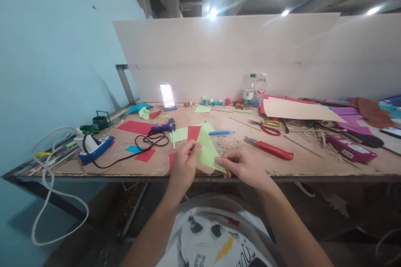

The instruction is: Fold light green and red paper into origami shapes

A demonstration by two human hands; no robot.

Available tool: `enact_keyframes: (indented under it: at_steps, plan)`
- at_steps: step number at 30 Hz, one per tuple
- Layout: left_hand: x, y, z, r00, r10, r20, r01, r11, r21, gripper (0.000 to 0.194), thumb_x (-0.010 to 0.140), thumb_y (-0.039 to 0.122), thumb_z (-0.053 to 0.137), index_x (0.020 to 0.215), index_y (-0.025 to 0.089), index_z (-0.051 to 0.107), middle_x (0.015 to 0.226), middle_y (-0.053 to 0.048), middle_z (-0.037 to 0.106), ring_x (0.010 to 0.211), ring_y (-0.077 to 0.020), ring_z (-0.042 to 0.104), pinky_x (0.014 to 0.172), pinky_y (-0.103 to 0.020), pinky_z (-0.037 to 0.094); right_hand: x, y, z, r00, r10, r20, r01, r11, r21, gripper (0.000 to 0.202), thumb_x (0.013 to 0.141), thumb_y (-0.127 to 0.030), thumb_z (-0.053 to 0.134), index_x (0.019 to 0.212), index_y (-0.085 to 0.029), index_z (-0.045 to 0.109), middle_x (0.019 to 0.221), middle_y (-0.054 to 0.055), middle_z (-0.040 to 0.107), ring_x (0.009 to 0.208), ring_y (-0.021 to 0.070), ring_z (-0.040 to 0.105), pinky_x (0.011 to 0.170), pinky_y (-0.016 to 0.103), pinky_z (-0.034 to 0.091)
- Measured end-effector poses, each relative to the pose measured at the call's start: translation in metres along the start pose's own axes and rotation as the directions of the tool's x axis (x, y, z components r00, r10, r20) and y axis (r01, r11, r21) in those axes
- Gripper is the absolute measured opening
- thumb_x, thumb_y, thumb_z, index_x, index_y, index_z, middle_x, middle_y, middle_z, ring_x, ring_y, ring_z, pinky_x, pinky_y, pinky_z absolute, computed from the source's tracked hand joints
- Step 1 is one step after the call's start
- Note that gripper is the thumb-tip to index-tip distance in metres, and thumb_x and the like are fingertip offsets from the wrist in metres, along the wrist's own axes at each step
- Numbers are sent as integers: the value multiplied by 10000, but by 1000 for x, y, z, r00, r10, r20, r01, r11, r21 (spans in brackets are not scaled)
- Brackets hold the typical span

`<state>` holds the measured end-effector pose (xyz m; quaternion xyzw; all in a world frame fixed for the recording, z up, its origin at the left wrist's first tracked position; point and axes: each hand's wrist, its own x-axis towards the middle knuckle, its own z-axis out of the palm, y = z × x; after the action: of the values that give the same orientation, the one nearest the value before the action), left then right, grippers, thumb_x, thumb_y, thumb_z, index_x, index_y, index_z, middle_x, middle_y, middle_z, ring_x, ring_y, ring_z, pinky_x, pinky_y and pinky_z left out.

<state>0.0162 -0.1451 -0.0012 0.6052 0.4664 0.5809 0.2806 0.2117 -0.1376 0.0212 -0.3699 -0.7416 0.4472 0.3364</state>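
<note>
Between my hands, at the table's front edge, is a light green sheet of paper (207,150) with a pointed, triangular outline. My left hand (184,162) pinches its left edge between thumb and fingers. My right hand (239,164) grips its lower right corner, fingertips closed. A red piece of paper (194,132) shows just behind the green one; whether my left hand holds it too, I cannot tell. Beyond my hands, another light green sheet (180,134) lies flat. A blue pen (222,132) rests to the right of it, and a white stick (173,138) to the left.
On the right lie a red-handled knife (272,149), yellow-and-red scissors (270,126) and a purple packet (351,149). A blue glue gun (163,127) with a black cord and a blue power strip (96,150) are on the left. Two bottles (249,94) stand at the back.
</note>
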Motion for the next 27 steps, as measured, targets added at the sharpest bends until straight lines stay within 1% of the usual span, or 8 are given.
enact_keyframes:
  at_steps: [4,7,13,15,19,22,25,27]
  plan:
    - [0,-1,0,998,-18,-65,17,1000,-13,389,1005,443,486,706,226,368,667,51,330,630,-140,345,578,-274,284,1,0,0,1000,-10,1,10,999,52,475,879,-560,711,598,-185,631,552,9,608,523,128,507,539,268,382]
    - [1,0,0,997,-18,-73,17,1000,-21,393,996,445,504,702,227,359,673,50,328,639,-140,351,582,-273,283,1,2,-1,1000,-12,-28,14,996,88,493,864,-594,713,596,-192,614,539,-6,577,508,121,480,522,266,377]
    - [1,-1,0,998,-25,-62,23,999,-40,399,993,475,512,716,229,363,671,49,344,630,-138,368,569,-254,310,1,3,1,997,13,-81,-2,991,135,445,821,-585,758,650,-184,664,581,14,640,529,138,538,531,272,423]
    - [1,-1,0,999,-30,-32,28,999,-43,396,984,490,529,719,225,399,665,47,380,629,-138,408,574,-248,335,2,4,1,993,16,-120,1,990,139,432,821,-561,757,634,-183,662,567,13,636,517,134,529,519,270,415]
    - [0,2,-2,998,-35,47,37,998,-46,368,978,462,558,721,201,525,659,24,542,642,-146,526,629,-252,413,4,7,-1,966,6,-260,31,990,138,371,840,-493,738,644,-186,665,579,4,631,539,135,541,557,275,448]
    - [0,3,-3,998,-33,61,35,999,-37,364,957,443,586,697,189,575,677,2,616,658,-157,574,647,-259,437,6,9,-1,932,-11,-361,59,991,121,246,832,-433,753,860,-189,750,773,33,729,658,165,634,630,292,512]
    - [0,4,-3,998,-20,54,21,1000,-19,362,938,442,616,682,186,611,671,-1,627,658,-164,572,639,-265,426,7,10,1,904,-42,-425,87,992,88,343,808,-371,769,1116,-220,763,1017,62,768,842,206,707,717,315,557]
    - [1,4,-3,999,-2,48,3,1000,-9,354,924,431,638,669,186,622,648,7,600,663,-166,556,643,-270,413,7,10,2,901,-55,-429,93,993,67,376,797,-340,770,1156,-228,768,1067,72,776,880,218,723,749,331,572]
